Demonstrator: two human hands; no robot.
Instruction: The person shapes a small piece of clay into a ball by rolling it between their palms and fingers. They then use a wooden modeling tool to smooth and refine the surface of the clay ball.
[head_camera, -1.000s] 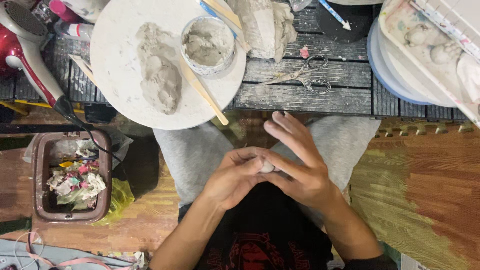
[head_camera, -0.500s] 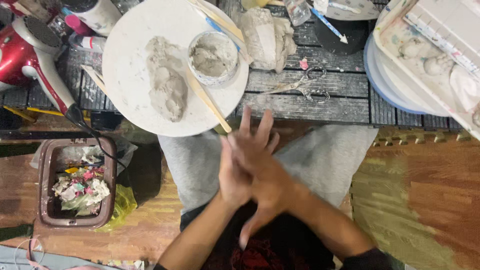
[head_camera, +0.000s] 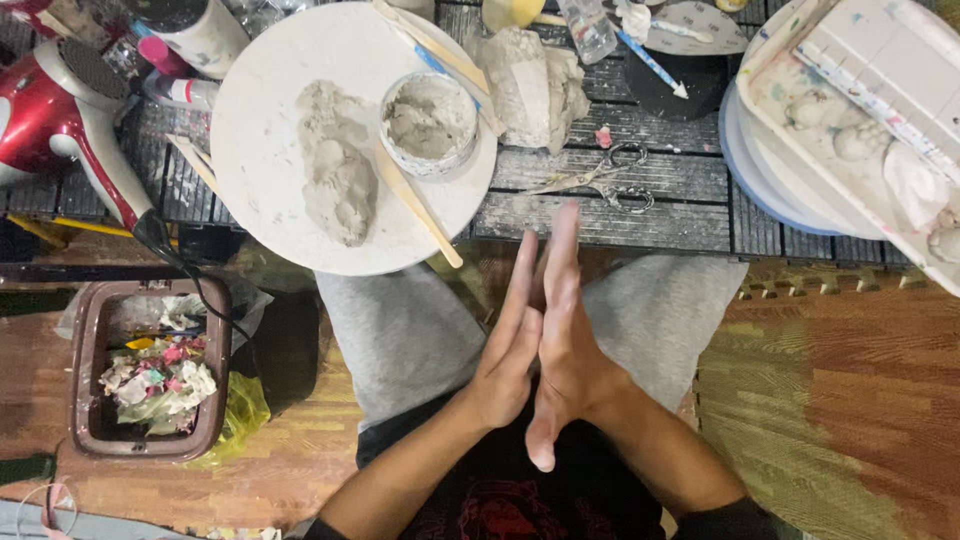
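Pressing palm to palm over the lap, the left hand (head_camera: 510, 345) and right hand (head_camera: 570, 340) lie flat against each other, fingers straight and pointing away from the body toward the table edge; whether anything sits between the palms can't be told, nothing shows. Nearest work stuff lies ahead & to the left: a round white board (head_camera: 262, 130) on the dark slatted table (head_camera: 640, 215), so the left hand is the closer one. On the board, a grey clay lump (head_camera: 338, 165), long axis running near to far, rough, matte, dented. Just beside it on the right, a small round tub (head_camera: 430, 122) of grey clay, w/ a flat wooden stick (head_camera: 418, 205) slanting from the tub toward the near edge of the board. Straight ahead of the fingertips, scissors (head_camera: 598, 180) on the table. Far left, a red hair dryer (head_camera: 70, 120); on the floor at left, a brown bin (head_camera: 148, 370) of paper scraps. At right, a paint-stained white tray (head_camera: 860, 110).
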